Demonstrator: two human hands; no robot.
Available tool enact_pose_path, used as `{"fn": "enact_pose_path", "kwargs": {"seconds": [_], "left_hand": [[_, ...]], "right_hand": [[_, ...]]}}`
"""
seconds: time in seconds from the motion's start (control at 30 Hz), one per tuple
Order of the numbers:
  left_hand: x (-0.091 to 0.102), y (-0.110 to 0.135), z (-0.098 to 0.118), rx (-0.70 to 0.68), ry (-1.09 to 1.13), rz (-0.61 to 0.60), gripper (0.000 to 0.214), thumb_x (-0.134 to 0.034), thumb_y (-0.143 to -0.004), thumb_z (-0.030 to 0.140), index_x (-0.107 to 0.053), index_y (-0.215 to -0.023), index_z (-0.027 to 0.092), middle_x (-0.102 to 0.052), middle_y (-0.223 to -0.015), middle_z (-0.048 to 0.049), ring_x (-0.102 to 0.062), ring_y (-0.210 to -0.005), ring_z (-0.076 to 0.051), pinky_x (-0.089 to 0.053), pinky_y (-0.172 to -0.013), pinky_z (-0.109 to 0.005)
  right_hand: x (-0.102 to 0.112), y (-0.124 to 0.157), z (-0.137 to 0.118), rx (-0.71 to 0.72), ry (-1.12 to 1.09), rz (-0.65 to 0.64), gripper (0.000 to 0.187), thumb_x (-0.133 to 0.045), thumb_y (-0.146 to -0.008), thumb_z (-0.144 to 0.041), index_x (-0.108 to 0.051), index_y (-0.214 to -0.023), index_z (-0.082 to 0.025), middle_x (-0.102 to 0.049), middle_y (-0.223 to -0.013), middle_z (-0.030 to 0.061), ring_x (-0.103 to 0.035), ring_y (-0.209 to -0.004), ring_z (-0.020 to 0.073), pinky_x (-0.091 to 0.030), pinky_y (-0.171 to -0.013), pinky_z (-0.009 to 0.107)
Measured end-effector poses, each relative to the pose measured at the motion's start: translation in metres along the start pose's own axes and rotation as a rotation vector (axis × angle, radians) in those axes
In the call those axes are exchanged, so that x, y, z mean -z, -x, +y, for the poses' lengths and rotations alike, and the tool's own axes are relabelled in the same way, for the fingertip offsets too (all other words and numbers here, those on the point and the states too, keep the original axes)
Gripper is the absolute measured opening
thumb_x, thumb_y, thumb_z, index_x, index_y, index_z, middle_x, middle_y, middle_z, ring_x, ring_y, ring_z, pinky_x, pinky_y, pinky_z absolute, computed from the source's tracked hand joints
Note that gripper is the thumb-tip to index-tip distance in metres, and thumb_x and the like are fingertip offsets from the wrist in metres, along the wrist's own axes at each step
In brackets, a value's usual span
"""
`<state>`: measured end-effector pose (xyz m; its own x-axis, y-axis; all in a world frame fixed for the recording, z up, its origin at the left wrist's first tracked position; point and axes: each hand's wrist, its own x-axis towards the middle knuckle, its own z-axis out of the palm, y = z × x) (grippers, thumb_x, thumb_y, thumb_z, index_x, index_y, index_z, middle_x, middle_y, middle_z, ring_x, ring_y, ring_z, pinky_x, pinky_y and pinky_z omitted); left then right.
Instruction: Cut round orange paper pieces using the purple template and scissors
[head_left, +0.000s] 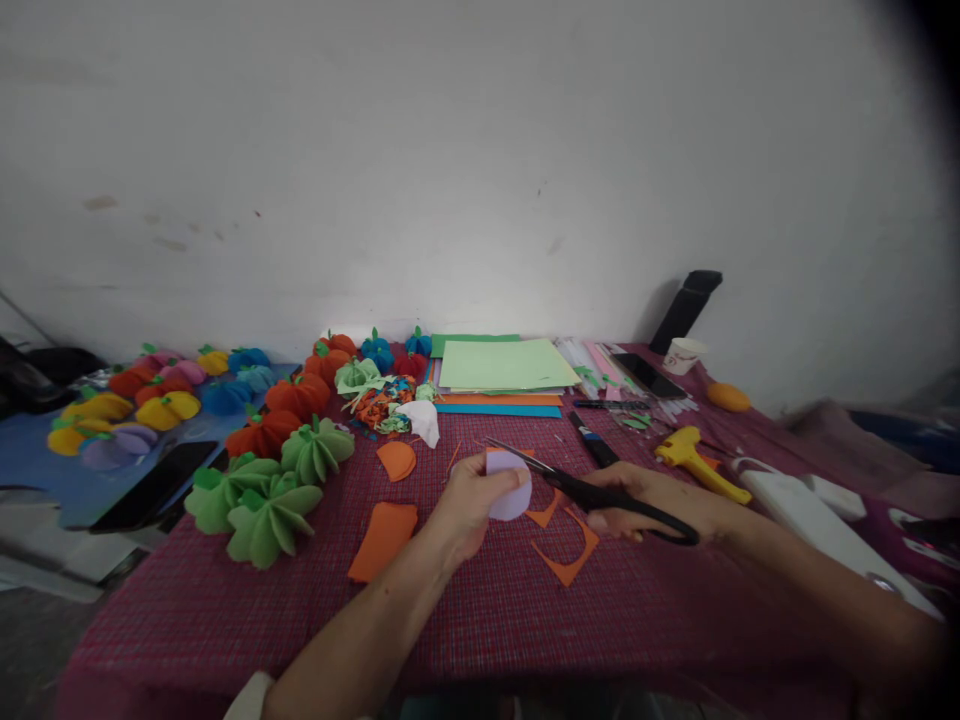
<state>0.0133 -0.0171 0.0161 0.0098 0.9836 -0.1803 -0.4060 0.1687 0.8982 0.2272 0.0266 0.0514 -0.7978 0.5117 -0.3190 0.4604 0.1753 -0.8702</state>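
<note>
My left hand (475, 494) pinches a piece of lilac paper (510, 500), rounded along its lower right side and straighter at the upper left. In my right hand (637, 492) is a pair of black-handled scissors (574, 487), its blades lying along the paper's top edge. Whether the blades are parted is too small to tell. Below the hands, orange paper offcuts (574, 560) with curved cut-outs lie on the cloth. To the left are a stack of orange paper pieces (384, 542) and some rounded orange pieces (396, 460).
Folded paper pumpkins (270, 520) in several colours crowd the left side. Coloured paper sheets (502, 365) are stacked by the wall, beside a heap of scraps (386, 405). A yellow glue gun (697, 462), paper cup (684, 355) and white power strip (825, 530) stand right.
</note>
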Motion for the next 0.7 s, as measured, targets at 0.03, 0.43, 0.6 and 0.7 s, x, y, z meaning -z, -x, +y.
{"fn": "enact_pose_path", "kwargs": {"seconds": [0.03, 0.43, 0.6, 0.7], "left_hand": [[0.000, 0.000, 0.000, 0.002, -0.003, -0.002, 0.019, -0.073, -0.052, 0.024, -0.062, -0.061, 0.011, -0.055, -0.050, 0.0016, -0.046, -0.044, -0.007, -0.032, -0.045, -0.021], [0.000, -0.001, -0.002, 0.003, 0.048, 0.030, 0.021, -0.075, -0.052, 0.023, -0.064, -0.064, 0.010, -0.058, -0.054, -0.0001, -0.049, -0.047, -0.008, -0.034, -0.047, -0.021], [-0.002, -0.001, -0.002, 0.004, 0.046, 0.036, 0.021, -0.075, -0.051, 0.023, -0.065, -0.064, 0.010, -0.058, -0.055, -0.0007, -0.049, -0.048, -0.008, -0.034, -0.048, -0.022], [-0.003, 0.000, -0.002, 0.000, 0.034, 0.032, 0.022, -0.075, -0.051, 0.025, -0.064, -0.064, 0.010, -0.058, -0.055, -0.0012, -0.049, -0.047, -0.008, -0.034, -0.048, -0.022]], "right_hand": [[0.001, 0.000, -0.001, -0.005, -0.002, -0.003, 0.036, -0.055, -0.077, -0.048, -0.054, -0.079, -0.012, -0.039, -0.059, -0.0044, -0.035, -0.048, 0.0049, -0.029, -0.043, 0.018], [-0.012, 0.000, 0.005, -0.012, -0.026, 0.095, 0.035, -0.056, -0.078, -0.048, -0.055, -0.086, -0.013, -0.045, -0.065, -0.0024, -0.042, -0.051, 0.0063, -0.035, -0.046, 0.018], [-0.019, -0.001, 0.007, -0.032, -0.045, 0.150, 0.036, -0.058, -0.075, -0.049, -0.054, -0.086, -0.014, -0.044, -0.068, -0.0020, -0.043, -0.054, 0.0067, -0.038, -0.048, 0.018], [-0.020, -0.003, 0.008, -0.003, -0.057, 0.141, 0.036, -0.059, -0.075, -0.048, -0.054, -0.087, -0.015, -0.043, -0.069, -0.0020, -0.042, -0.056, 0.0072, -0.039, -0.049, 0.018]]}}
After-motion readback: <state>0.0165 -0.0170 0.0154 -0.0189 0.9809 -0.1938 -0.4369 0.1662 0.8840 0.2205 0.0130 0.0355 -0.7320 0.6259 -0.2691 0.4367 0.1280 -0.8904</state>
